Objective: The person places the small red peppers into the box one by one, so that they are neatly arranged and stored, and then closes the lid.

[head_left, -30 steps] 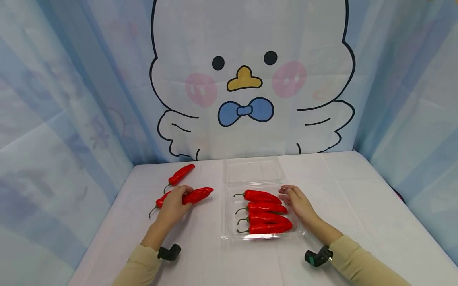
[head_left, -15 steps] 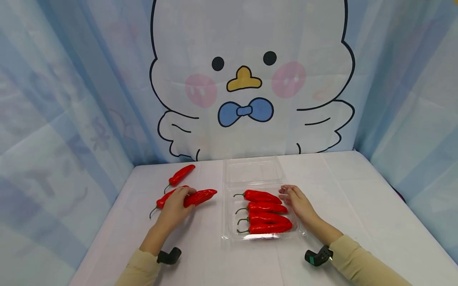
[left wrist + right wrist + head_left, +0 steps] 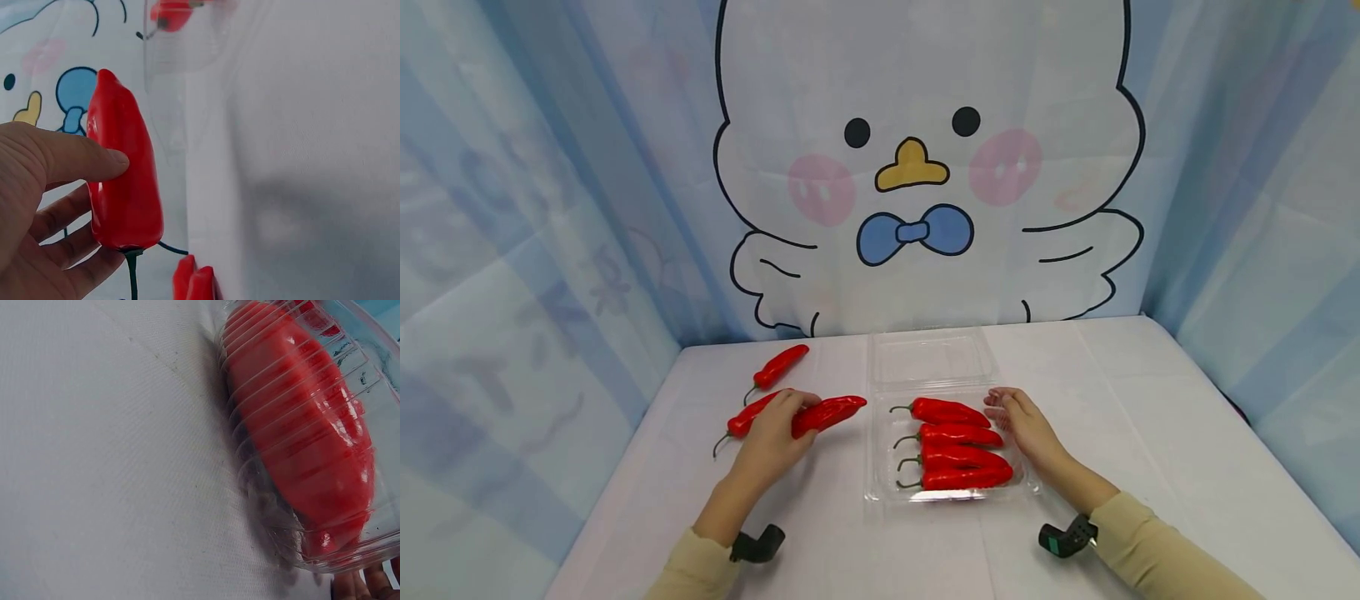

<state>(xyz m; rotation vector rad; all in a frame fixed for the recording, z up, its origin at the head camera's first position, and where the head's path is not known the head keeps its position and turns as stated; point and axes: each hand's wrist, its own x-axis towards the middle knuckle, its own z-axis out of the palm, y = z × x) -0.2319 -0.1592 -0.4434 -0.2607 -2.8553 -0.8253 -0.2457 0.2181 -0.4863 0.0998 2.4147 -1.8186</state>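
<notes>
Your left hand [image 3: 777, 436] pinches a red chili pepper [image 3: 831, 412] by its middle, just left of the open plastic clamshell [image 3: 874, 467]; a light thumb should serve. Steady the clamshell with your right hand [image 3: 1032, 432] beside it (whether that one grips, I can't tell).

The left hand [image 3: 778, 433] grips, its thumb [image 3: 94, 161] set against curved fingers [image 3: 94, 272]. Well apart from it, the right hand [image 3: 1028, 427] angles inward, fingertips [image 3: 995, 403] towards the left.
</notes>
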